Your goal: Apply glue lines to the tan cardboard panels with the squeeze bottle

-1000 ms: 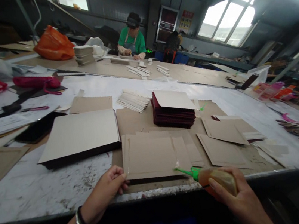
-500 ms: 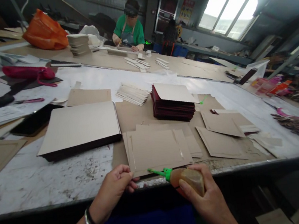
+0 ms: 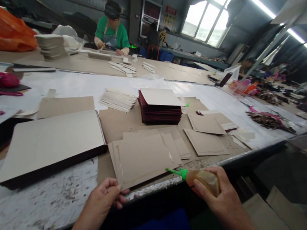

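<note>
My left hand (image 3: 99, 205) is closed on the near left corner of a brown cardboard sheet (image 3: 143, 159) at the table edge. In my right hand (image 3: 228, 200) is a glue bottle (image 3: 203, 181), an amber squeeze bottle with a green nozzle. Its tip touches or hovers just over the sheet's near edge, toward the right corner; I cannot tell which. Wet-looking glue lines run along the sheet's left and right sides. More cardboard sheets lie under it. To the left sits a large stack of pale-topped boards (image 3: 49, 139) with dark sides.
Behind the sheets stands a dark red stack (image 3: 160, 108) with a pale top sheet. Loose cardboard pieces (image 3: 205, 139) lie to the right, pale strips (image 3: 117, 99) farther back. A person in green (image 3: 111, 32) works across the table, near an orange bag (image 3: 1, 30).
The glue bottle's tip has moved right along the sheet's near edge. My left hand still holds the corner. The view has turned to the right.
</note>
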A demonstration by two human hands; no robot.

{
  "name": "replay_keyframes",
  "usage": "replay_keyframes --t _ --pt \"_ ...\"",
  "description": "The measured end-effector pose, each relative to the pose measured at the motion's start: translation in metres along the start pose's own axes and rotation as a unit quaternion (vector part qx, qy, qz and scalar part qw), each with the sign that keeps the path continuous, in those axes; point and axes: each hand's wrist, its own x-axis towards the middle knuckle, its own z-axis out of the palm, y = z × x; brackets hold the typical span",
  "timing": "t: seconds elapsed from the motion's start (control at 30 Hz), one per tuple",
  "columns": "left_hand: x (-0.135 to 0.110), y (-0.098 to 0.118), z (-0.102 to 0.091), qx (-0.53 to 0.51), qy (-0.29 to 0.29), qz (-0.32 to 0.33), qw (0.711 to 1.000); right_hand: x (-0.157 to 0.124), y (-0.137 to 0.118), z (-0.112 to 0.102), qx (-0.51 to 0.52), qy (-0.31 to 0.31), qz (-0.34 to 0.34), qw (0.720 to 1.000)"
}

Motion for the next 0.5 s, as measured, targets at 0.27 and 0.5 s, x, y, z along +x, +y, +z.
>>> replay_keyframes --t 0.27,0.5 --pt "0.006 -0.005 -0.002 -0.019 -0.012 -0.022 1.0 -0.002 0.001 0.002 0.018 0.051 -0.009 0.998" --pt "0.013 -0.025 0.0 -0.087 0.001 0.014 0.996 -0.023 -0.005 0.021 0.298 -0.036 0.159 0.94"
